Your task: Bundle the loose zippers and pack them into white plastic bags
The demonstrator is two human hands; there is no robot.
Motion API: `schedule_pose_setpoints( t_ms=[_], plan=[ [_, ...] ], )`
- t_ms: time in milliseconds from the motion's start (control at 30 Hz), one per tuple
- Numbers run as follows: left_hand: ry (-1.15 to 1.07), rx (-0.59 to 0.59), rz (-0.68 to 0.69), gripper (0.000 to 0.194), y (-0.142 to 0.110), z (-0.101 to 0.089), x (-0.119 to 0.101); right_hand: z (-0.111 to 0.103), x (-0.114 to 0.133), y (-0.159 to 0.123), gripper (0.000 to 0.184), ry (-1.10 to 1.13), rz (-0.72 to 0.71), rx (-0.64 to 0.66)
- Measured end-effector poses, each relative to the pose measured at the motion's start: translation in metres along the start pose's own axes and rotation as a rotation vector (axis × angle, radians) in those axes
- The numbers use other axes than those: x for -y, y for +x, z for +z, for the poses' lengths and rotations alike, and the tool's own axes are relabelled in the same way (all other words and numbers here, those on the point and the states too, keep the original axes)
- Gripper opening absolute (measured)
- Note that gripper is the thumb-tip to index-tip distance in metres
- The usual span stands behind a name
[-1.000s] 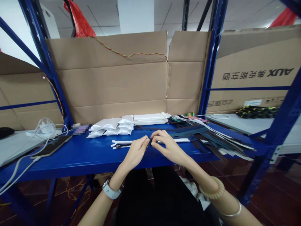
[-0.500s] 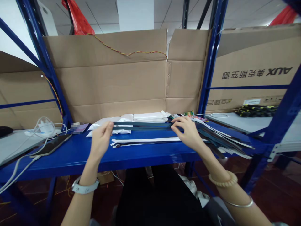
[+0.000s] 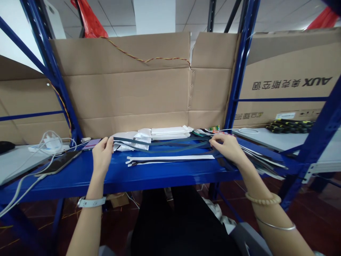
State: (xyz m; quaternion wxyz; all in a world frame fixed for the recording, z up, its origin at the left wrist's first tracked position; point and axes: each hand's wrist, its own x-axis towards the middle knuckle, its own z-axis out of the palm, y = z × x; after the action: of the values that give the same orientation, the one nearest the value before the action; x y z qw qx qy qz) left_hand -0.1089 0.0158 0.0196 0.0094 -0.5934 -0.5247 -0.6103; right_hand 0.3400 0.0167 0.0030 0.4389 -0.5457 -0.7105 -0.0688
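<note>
My left hand (image 3: 102,154) pinches the left ends of a dark teal zipper (image 3: 162,149), whose two tape strands stretch apart across the blue shelf. At the other side my right hand (image 3: 226,146) is closed on the same zipper, thumb and fingertips together. Below the strands a white zipper (image 3: 170,158) lies flat, with a dark one partly beneath it. Beside and under my right forearm spreads a bundle of white, grey and dark zippers (image 3: 261,158), partly hidden by the arm.
White plastic packets (image 3: 144,137) and a white stack (image 3: 170,132) stand at the back against the cardboard panel (image 3: 128,92). On the left lie a phone (image 3: 57,163) and white cables (image 3: 20,186). Blue posts (image 3: 241,71) frame the shelf (image 3: 160,176). Black-yellow tools (image 3: 289,126) rest at right.
My left hand has moved left and my right hand right, along the teal zipper. Its strands now hang slacker and farther apart.
</note>
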Motion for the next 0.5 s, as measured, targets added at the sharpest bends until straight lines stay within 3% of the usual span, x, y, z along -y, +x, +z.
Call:
schedule_pose_setpoints(
  t_ms=[133,200,400,500],
  plan=[
    [0.176,-0.014,0.127,0.016,-0.008,0.014,-0.010,0.003,0.015,-0.004,0.030,0.170,0.063,0.194],
    [0.159,0.043,0.162,0.015,-0.014,0.024,-0.021,0.008,0.030,-0.007,0.037,0.321,0.045,0.251],
    [-0.105,0.571,0.205,0.027,-0.055,0.055,-0.074,0.031,0.082,-0.019,0.047,0.823,0.030,0.329],
    [-0.164,0.744,0.210,0.030,-0.074,0.064,-0.095,0.042,0.097,-0.027,0.043,0.933,0.026,0.355]
  ],
)
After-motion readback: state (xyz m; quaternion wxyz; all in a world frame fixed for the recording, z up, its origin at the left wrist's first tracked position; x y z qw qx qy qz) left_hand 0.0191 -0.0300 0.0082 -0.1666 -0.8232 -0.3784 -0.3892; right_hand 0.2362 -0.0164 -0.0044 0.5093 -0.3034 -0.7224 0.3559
